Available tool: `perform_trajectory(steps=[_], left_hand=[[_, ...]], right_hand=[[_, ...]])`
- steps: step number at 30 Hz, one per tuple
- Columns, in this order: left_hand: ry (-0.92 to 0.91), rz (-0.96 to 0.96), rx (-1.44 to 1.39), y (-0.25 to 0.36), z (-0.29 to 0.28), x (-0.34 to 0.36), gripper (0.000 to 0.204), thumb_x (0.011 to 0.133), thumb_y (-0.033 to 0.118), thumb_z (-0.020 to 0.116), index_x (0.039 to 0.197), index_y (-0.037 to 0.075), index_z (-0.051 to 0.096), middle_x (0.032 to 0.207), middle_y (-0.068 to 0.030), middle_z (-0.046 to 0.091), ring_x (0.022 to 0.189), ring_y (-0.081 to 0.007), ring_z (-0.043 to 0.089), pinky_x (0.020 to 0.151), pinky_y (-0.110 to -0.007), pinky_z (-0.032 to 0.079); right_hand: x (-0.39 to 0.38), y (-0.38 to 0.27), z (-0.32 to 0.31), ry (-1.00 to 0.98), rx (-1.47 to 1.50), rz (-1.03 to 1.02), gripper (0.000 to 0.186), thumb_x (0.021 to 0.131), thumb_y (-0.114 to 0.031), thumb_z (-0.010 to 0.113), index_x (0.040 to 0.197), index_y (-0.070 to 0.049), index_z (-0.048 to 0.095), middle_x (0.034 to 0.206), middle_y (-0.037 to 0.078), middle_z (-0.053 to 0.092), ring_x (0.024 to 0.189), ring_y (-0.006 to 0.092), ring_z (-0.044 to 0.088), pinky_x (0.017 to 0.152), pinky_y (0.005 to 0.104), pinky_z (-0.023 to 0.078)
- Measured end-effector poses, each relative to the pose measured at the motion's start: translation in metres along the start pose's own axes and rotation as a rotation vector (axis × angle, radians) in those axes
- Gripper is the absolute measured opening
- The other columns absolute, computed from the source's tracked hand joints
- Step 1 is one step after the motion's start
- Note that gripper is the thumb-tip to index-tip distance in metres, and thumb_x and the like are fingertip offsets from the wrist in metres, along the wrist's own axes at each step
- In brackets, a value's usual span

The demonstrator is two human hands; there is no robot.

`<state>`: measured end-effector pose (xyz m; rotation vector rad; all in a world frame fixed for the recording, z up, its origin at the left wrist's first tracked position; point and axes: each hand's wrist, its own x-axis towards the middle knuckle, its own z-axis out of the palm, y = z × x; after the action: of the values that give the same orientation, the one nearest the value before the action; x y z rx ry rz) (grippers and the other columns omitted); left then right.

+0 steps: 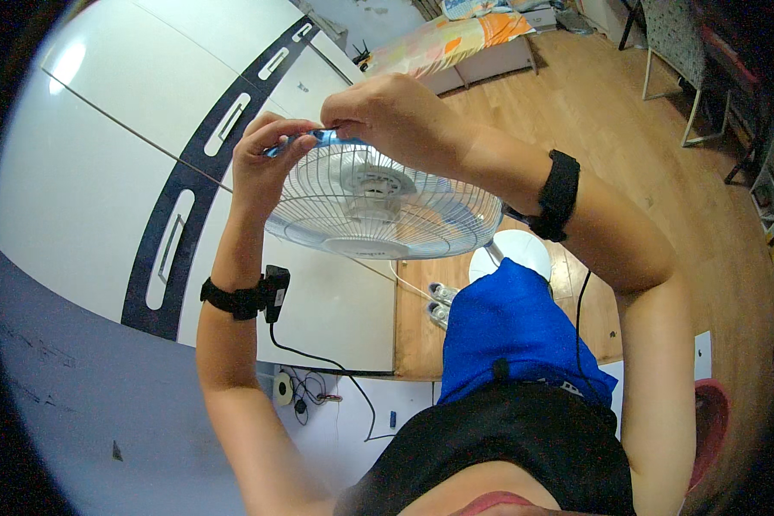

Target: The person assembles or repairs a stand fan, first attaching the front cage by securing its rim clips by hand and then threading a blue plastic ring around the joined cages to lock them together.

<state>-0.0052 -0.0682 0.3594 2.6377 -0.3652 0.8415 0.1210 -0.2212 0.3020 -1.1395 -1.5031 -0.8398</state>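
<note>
A fan guard (305,211) of thin pale wire, with a blue rim, faces me at about arm's height. Through the wires I see the fan's white hub (378,182); its round white base (537,251) is on the floor behind my clothes. My left hand (265,163) is closed on the blue rim at the top left, thumb and fingers pinching it. Just to its right, my right hand (385,112) is bent over the same rim with its fingertips pressed together. Exactly what those right fingertips grip is partly hidden by the hand.
White cabinets (103,189) with dark handle strips stand close on the left. A low bed (456,56) with a patterned cover is at the back. Chairs (692,69) line the far right of the wooden floor (576,103). Shoes (441,301) and a white cord lie near the fan base.
</note>
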Motion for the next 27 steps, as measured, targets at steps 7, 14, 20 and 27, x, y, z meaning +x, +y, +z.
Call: perform_trajectory(steps=[7,14,20,27], left_hand=[[0.041,-0.016,-0.067,-0.009,0.000,-0.002,0.016,0.072,0.014,0.071,0.086,0.008,0.067,0.077,0.0015,0.053,0.068,-0.0062,0.047,0.056,-0.019,0.037],[0.035,-0.033,-0.065,-0.007,-0.002,-0.003,0.017,0.071,0.011,0.072,0.087,0.007,0.067,0.076,0.0013,0.052,0.070,-0.0068,0.046,0.057,-0.019,0.038],[0.003,0.050,-0.008,-0.008,-0.006,-0.005,0.019,0.071,0.012,0.072,0.089,0.007,0.067,0.077,0.0003,0.052,0.071,-0.0073,0.048,0.058,-0.019,0.039],[-0.003,0.018,-0.077,-0.012,-0.008,-0.008,0.019,0.071,0.008,0.070,0.089,0.004,0.066,0.079,-0.0010,0.053,0.074,-0.0091,0.050,0.061,-0.020,0.042]], right_hand=[[0.000,0.006,0.003,-0.011,0.008,-0.046,0.002,0.070,-0.005,0.057,0.071,-0.007,0.057,0.064,0.014,0.059,0.063,0.0292,0.061,0.055,0.0377,0.047],[0.005,0.007,0.008,-0.028,-0.024,-0.056,0.005,0.072,-0.004,0.063,0.071,-0.004,0.058,0.065,0.011,0.060,0.064,0.0237,0.062,0.054,0.0303,0.049],[0.004,0.008,0.010,0.045,0.013,-0.094,0.008,0.070,-0.003,0.064,0.066,-0.004,0.058,0.070,0.011,0.060,0.064,0.0226,0.062,0.055,0.0291,0.049],[0.003,-0.002,0.012,-0.037,0.022,0.033,0.008,0.072,-0.004,0.062,0.065,-0.003,0.058,0.071,0.009,0.059,0.065,0.0229,0.061,0.056,0.0295,0.049]])
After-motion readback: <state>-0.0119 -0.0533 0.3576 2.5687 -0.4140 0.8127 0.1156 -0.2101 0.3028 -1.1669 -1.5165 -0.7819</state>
